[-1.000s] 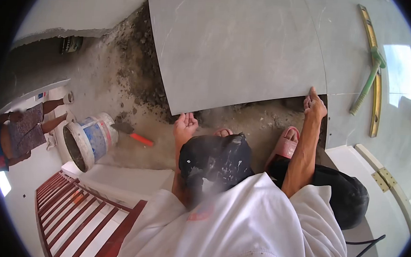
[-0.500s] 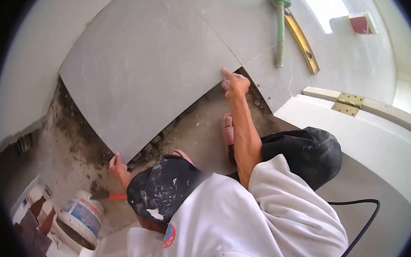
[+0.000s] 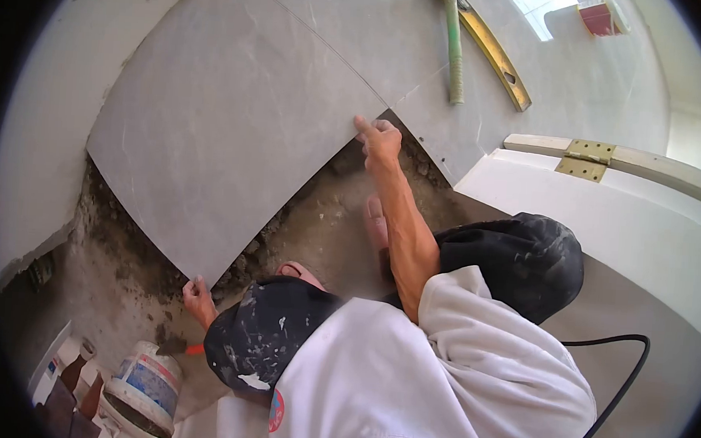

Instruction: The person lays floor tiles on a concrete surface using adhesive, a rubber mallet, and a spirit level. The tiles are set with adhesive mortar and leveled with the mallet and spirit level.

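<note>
A large grey tile [image 3: 220, 123] lies over rough mortar and dirt, its near edge toward me. My left hand [image 3: 199, 300] grips the tile's near left corner, with the thumb or a finger at the tip. Near the right end of the same edge, my right hand [image 3: 379, 140] holds the tile, one finger on top and the others curled at or under the edge. A thin seam runs between this tile and the laid grey tiles [image 3: 339, 17] beyond.
A green mallet [image 3: 454, 53] and a yellow level [image 3: 495, 55] lie on the tiles. A red and white object [image 3: 602, 19] is farther right. A white door [image 3: 545, 183] with a brass hinge stands right. A trowel [image 3: 172, 345] and a bucket [image 3: 145, 387] are lower left.
The view has shifted slightly, so the tile, mallet and level appear farther left. Both hands keep their places at the tile's edge.
</note>
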